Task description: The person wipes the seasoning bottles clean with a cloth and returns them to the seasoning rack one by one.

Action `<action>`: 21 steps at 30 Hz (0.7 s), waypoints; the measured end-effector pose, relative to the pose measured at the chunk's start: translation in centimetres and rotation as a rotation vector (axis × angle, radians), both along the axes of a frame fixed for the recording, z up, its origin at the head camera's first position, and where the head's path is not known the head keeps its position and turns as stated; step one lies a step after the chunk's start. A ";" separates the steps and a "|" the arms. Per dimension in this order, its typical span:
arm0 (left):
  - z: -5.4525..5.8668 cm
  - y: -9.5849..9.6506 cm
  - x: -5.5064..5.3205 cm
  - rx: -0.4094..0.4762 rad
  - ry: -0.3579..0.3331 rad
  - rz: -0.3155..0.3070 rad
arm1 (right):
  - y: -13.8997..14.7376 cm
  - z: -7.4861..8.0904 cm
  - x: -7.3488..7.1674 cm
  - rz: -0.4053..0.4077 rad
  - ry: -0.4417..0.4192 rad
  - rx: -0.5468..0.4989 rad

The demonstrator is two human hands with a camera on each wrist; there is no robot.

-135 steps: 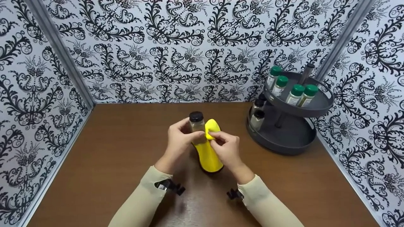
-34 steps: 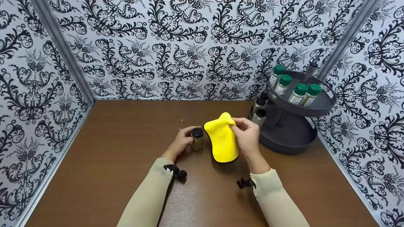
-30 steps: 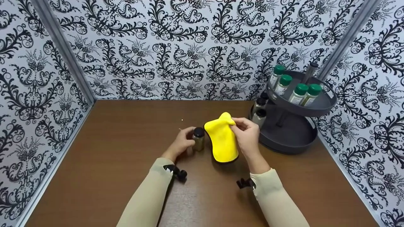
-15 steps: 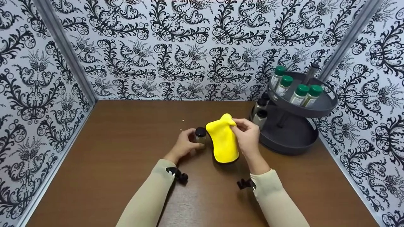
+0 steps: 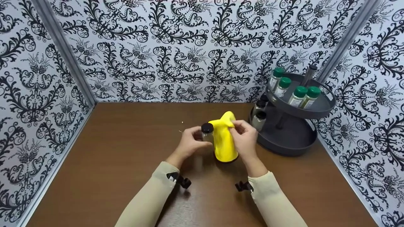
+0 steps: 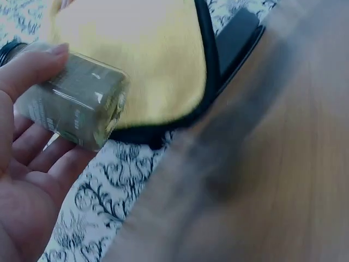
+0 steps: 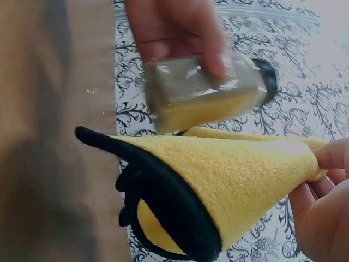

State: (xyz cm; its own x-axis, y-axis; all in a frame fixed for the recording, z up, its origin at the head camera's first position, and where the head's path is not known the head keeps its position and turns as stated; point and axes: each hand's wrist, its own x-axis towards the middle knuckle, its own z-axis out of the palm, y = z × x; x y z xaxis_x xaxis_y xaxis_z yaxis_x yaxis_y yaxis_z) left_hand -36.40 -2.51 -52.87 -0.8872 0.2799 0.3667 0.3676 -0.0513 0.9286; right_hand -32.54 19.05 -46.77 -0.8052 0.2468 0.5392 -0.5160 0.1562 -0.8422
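Observation:
My left hand (image 5: pixel 191 144) grips a clear, square-sided spice jar (image 5: pixel 207 136) with a black lid, thumb on one side and fingers on the other. In the left wrist view the jar (image 6: pixel 76 98) shows a printed label, its contents hard to make out. A yellow cloth (image 5: pixel 224 145) with black edging hangs from my right hand (image 5: pixel 246 137), which pinches it near the top. The right wrist view has the cloth (image 7: pixel 234 174) draped in a fold, with the jar (image 7: pixel 202 90) held up close beside it. Whether jar and cloth touch, I cannot tell.
A dark grey two-tier turntable (image 5: pixel 285 148) stands at the right back. Several green-capped jars (image 5: pixel 296 97) occupy its upper tier, and black-lidded jars (image 5: pixel 259 120) its lower one. Small pale specks (image 5: pixel 182 122) lie on the brown table (image 5: pixel 132 142). Patterned walls enclose the back and sides.
My left hand has raised the jar from low over the table and brought it rightward, close to the cloth. The right hand keeps its pinch in nearly the same place; the cloth has narrowed.

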 end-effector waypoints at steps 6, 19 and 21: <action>1.2 0.6 0.9 0.005 0.018 -0.072 | -1.2 -0.3 0.8 0.048 0.070 0.116; 2.5 0.2 1.6 0.023 0.057 -0.039 | -2.0 -1.3 1.4 0.051 0.168 0.188; 2.6 0.0 1.5 0.027 0.059 -0.022 | -2.2 -1.5 1.4 0.057 0.158 0.190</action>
